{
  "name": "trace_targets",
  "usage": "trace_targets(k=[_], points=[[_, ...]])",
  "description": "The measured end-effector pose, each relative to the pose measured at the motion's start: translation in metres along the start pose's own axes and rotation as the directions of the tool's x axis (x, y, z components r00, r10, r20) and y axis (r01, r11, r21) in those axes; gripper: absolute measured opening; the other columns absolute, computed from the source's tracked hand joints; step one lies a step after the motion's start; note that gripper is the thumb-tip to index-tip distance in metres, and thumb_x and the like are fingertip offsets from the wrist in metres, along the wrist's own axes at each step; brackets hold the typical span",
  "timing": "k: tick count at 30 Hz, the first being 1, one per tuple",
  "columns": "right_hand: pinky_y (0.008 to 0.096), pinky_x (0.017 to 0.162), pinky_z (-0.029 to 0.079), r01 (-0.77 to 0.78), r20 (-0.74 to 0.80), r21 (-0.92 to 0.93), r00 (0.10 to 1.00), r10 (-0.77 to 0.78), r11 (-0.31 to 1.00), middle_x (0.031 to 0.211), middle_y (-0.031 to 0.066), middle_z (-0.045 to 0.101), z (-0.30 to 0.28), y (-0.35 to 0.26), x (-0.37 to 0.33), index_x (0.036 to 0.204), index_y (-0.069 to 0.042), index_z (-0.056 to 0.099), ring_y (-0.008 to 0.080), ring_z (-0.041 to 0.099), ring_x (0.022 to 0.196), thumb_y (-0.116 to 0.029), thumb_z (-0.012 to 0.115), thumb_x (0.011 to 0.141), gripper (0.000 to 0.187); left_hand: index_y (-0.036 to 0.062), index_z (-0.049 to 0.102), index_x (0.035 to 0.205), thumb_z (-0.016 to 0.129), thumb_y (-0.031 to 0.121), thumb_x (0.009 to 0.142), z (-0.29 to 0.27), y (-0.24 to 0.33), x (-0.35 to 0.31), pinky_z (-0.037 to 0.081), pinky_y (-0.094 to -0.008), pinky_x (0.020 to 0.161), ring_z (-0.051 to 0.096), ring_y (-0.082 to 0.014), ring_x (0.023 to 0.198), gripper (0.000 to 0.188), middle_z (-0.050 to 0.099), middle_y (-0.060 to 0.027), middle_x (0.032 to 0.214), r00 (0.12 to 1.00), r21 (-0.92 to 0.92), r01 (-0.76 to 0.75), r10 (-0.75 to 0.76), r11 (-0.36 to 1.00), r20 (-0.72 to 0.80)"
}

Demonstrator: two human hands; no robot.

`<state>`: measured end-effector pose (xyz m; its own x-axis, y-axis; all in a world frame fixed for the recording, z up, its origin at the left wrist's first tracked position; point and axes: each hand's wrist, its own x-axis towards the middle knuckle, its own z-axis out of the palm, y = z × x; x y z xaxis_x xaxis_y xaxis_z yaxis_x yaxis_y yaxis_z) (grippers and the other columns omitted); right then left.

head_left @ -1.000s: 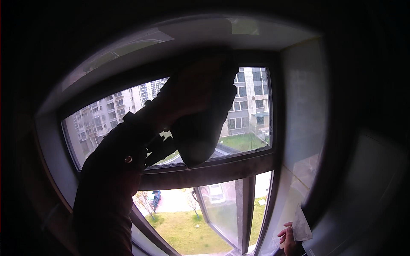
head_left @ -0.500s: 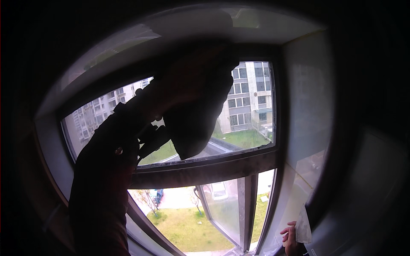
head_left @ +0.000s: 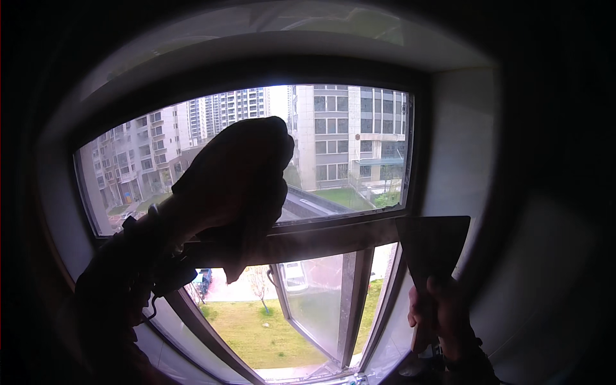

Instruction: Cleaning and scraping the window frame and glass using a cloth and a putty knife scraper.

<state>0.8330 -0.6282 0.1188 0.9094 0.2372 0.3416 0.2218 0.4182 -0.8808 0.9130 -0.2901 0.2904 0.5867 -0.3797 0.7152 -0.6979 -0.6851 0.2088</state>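
Observation:
A dark cloth [head_left: 260,151] is bunched in my left hand [head_left: 221,196], which is raised in front of the upper window pane [head_left: 359,163]. A loose end of it hangs over the crossbar. The hand is mostly a silhouette, so single fingers are hard to make out, and whether the cloth touches the glass I cannot tell. At the lower right, my right hand [head_left: 446,314] grips the handle of a scraper [head_left: 436,247]. The scraper's wide, flat blade points up, in front of the right end of the crossbar and the window's side frame.
A dark crossbar [head_left: 321,239] divides the window. Below it, a hinged sash [head_left: 317,301] stands swung outward, with grass and a paved strip far beneath. Pale reveal panels [head_left: 465,141] line the opening. Apartment buildings [head_left: 330,131] show outside.
My left hand has come down and back from the top of the pane with the cloth. My right hand has risen from the lower edge, bringing the scraper up beside the window frame.

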Motion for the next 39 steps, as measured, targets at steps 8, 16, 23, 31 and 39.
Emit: trace_targets(k=[8,16,23,31,39], points=[[0.0325,0.047,0.046,0.356,0.384,0.333,0.794,-0.471,0.873,0.062,0.0106,0.056,0.056,-0.051,0.091,0.099,0.002,0.054,0.0196,0.056,0.050,-0.029,0.043,0.094,0.033,0.0069,0.058,0.099,0.060,0.014,0.074,0.023,-0.033,-0.079,0.047,-0.0386,0.082,0.056,-0.0298,0.091,0.026,0.058,-0.0136,0.093,0.828,0.277,-0.530,0.420,0.801,0.371],[0.0181,0.044,0.030,0.523,0.075,0.061,0.847,-0.527,0.850,0.061,-0.0019,0.043,0.081,-0.087,0.143,0.114,0.002,0.053,0.0039,0.036,0.047,-0.013,0.057,0.086,0.032,0.0083,0.055,0.110,0.058,0.015,0.078,0.034,-0.030,-0.076,0.048,-0.0379,0.084,0.057,-0.0298,0.096,0.032,0.058,-0.0133,0.103,0.862,0.170,-0.409,0.319,0.896,0.394],[0.0174,0.044,0.029,0.628,0.128,-0.191,0.778,-0.615,0.754,0.060,-0.0041,0.041,0.082,-0.094,0.149,0.111,-0.002,0.057,0.0022,0.033,0.047,-0.014,0.054,0.087,0.028,0.0026,0.041,0.131,0.060,0.010,0.073,0.024,-0.021,-0.083,0.043,-0.0348,0.095,0.049,-0.0297,0.116,0.061,0.048,-0.0165,0.127,0.816,0.305,-0.521,0.359,0.798,0.453],[0.0192,0.045,0.032,0.572,0.173,-0.091,0.815,-0.553,0.815,0.060,-0.0028,0.044,0.079,-0.102,0.153,0.098,-0.005,0.060,0.0038,0.037,0.049,-0.012,0.055,0.085,0.015,0.0096,0.053,0.113,0.056,0.019,0.080,0.036,-0.034,-0.079,0.047,-0.0403,0.084,0.056,-0.0328,0.097,0.035,0.056,-0.0145,0.106,0.817,0.240,-0.563,0.487,0.791,0.309],[0.0189,0.045,0.030,0.549,0.156,-0.098,0.832,-0.532,0.830,0.060,-0.0021,0.044,0.081,-0.104,0.164,0.085,-0.006,0.055,0.0035,0.036,0.049,-0.013,0.052,0.087,0.008,0.0103,0.054,0.112,0.056,0.019,0.079,0.032,-0.037,-0.084,0.047,-0.0399,0.084,0.056,-0.0322,0.096,0.034,0.057,-0.0129,0.107,0.831,0.275,-0.548,0.478,0.790,0.284]])
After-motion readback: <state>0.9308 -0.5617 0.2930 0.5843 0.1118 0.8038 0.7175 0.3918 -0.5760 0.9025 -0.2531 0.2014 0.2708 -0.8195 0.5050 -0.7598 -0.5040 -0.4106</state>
